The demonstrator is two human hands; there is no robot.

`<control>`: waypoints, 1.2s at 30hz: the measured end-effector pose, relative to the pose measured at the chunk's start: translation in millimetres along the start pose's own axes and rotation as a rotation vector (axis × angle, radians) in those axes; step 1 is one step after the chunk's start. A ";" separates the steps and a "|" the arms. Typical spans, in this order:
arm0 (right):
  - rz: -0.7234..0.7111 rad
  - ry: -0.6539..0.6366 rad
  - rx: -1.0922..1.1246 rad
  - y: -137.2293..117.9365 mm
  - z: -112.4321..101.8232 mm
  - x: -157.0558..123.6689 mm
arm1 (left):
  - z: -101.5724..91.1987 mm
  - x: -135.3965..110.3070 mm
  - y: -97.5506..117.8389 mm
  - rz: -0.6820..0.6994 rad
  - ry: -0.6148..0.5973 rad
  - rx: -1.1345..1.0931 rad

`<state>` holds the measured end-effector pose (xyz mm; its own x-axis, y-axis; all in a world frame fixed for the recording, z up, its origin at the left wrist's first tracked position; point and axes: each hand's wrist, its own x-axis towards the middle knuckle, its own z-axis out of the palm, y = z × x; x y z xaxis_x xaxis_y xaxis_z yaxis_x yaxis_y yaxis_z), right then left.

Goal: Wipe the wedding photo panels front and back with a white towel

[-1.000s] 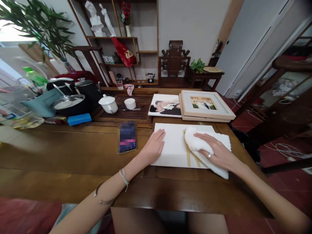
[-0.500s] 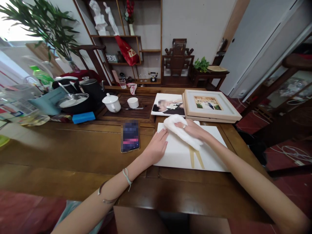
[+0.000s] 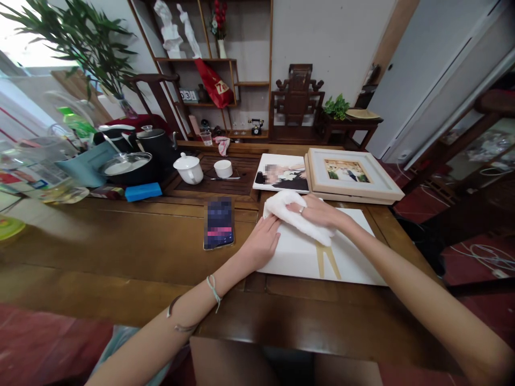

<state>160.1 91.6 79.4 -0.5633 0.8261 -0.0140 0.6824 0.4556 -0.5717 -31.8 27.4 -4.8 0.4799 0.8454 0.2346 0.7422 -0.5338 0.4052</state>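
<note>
A flat white board (image 3: 346, 257) with a tan V-shaped mark lies on the wooden table (image 3: 120, 246) in front of me. My left hand (image 3: 262, 241) rests flat on its left edge, fingers stretched out. My right hand (image 3: 319, 210), a ring on one finger, presses a white cloth (image 3: 300, 220) onto the far left part of the board, fingers laid over the cloth.
A phone (image 3: 219, 222) lies left of the board. Behind it are a printed photo (image 3: 281, 174) and a stack of framed pictures (image 3: 350, 174). A tea tray with a white teapot (image 3: 188, 168) and cup (image 3: 223, 168), pots, a blue sponge (image 3: 142, 191) stand at far left.
My right hand has swept the cloth from the board's right side to its far left corner. The left hand has stayed on the board's left edge.
</note>
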 end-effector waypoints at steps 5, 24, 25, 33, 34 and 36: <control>0.068 0.017 -0.111 16.8 -15.0 -23.7 | -0.2 -1.4 0.0 -0.026 -0.030 0.015; -0.170 0.088 -0.552 18.1 20.6 -55.3 | 0.7 -1.3 0.5 -0.017 -0.021 0.048; -0.207 0.057 -0.592 9.7 29.1 -59.8 | 1.5 -1.4 -0.2 -0.014 -0.018 0.047; -0.387 -0.109 -0.594 -42.4 60.6 -122.6 | 4.4 -2.0 -2.6 0.014 0.014 0.066; -0.388 -0.109 -0.576 -40.1 58.7 -124.6 | 4.0 -1.9 -2.0 0.012 0.009 0.067; -0.356 -0.072 -0.547 -28.1 51.7 -121.1 | 3.0 -1.8 -0.8 0.008 0.008 0.065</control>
<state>185.1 -38.4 54.7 -0.8152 0.5782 0.0336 0.5762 0.8156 -0.0524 -31.9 26.2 -8.3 0.4825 0.8410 0.2446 0.7671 -0.5406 0.3453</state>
